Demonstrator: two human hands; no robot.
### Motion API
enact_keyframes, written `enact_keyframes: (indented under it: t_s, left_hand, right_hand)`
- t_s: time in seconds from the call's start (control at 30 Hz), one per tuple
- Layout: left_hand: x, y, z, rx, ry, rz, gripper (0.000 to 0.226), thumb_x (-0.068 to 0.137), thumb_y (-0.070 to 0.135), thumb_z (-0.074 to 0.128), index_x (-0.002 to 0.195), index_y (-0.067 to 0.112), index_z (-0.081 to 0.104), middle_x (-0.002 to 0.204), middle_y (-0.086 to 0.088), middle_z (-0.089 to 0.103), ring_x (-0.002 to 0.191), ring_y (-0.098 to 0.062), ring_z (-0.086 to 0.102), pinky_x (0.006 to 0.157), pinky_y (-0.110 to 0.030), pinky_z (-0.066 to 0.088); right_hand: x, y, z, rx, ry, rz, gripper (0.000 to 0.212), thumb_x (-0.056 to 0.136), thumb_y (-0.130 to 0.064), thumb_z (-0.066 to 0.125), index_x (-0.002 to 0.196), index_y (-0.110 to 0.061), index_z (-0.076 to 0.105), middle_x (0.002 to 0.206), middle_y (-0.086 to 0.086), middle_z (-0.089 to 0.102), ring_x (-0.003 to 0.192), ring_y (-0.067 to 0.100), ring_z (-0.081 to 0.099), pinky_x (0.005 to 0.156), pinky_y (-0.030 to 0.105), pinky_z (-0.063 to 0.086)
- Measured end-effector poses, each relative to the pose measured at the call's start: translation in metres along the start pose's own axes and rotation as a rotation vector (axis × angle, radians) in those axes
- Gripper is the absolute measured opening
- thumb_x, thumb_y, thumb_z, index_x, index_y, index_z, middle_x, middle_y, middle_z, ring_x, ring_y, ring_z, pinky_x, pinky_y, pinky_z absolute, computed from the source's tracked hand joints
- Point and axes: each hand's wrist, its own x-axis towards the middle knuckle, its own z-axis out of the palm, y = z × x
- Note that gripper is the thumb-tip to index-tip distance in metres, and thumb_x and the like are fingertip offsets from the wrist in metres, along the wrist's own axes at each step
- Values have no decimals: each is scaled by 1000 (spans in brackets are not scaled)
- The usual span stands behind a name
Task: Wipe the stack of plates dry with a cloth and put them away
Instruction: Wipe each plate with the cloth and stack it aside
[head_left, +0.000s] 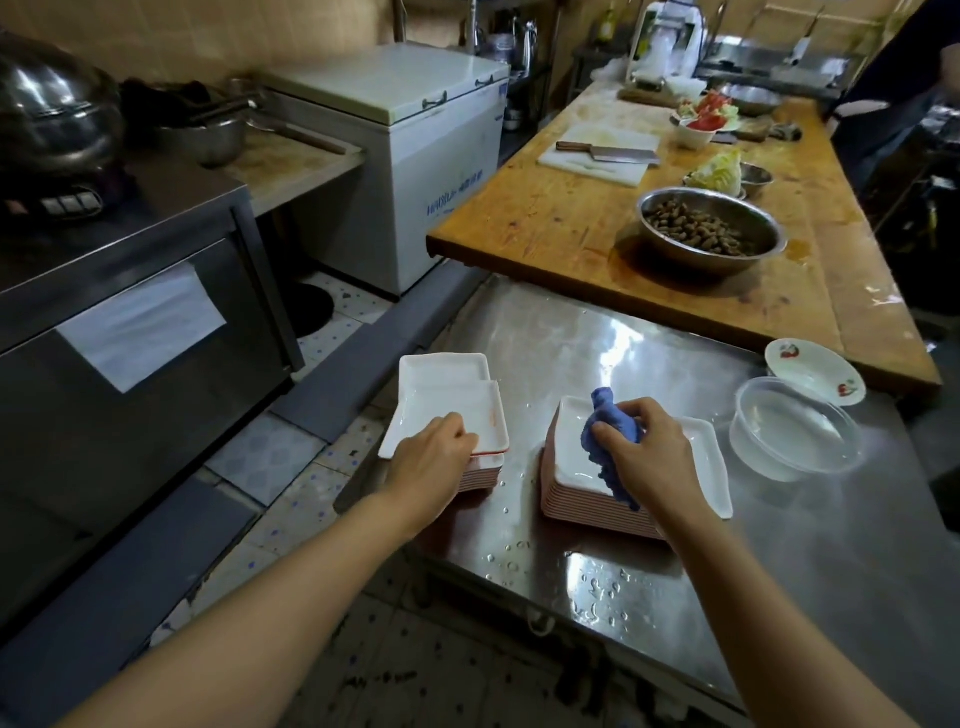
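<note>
On the far left stand a steel cabinet and a white chest freezer, both well apart from the work. At the left edge of the wet steel table sits the left stack of plates: square and white with red-edged rims, and its top plate lies a little askew on the rest. The left hand grips that plate's near edge, fingers curled over the rim. This looks like the placing of a wiped plate onto the done pile, though it could equally be a lift.

Water drops dot the table between the 2 piles. To the right, the right stack of plates is taller and reads as the pile yet to be dried. The right hand holds a bunched blue cloth, fingers closed around it, and presses it on the top plate there. The step in hand seems to be wiping, with many plates left. The next move calls for squaring the left plate, then steadying the right one while the cloth sweeps its face and rim.

Further right sit a clear plastic tub and a small flowered bowl.
</note>
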Motion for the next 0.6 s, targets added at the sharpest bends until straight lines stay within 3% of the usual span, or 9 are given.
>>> enact_keyframes:
  t_s: [0.13,0.23,0.43,0.6]
  left_hand:
    - [0,8,15,39,-68,-47,27,97,10,39,122,10,49,120,-6,46,108,-24,47,69,-34,43]
    - [4,8,22,67,-122,-61,27,96,9,40,122,11,46,120,-7,45,107,-25,47,65,-33,38]
    - [16,2,33,17,-189,-65,38,94,38,51,121,12,46,120,-5,45,111,-25,46,66,-34,38]
    - [23,-6,45,22,-171,-104,42,92,41,54,125,17,45,125,-3,44,115,-22,42,66,-33,38]
  right_hand:
    - [0,9,-4,-11,37,1,8,87,-24,60,88,-26,53,65,8,64,42,19,60,32,22,39]
    - [2,16,-7,-10,57,12,10,86,-24,61,85,-31,52,68,7,65,46,21,62,32,21,39]
    - [4,30,-7,73,50,72,7,85,-21,60,90,-22,56,62,4,64,35,19,55,33,20,35]
    - [6,35,-10,29,82,79,7,85,-19,61,89,-23,56,71,-6,64,41,20,60,31,21,37]
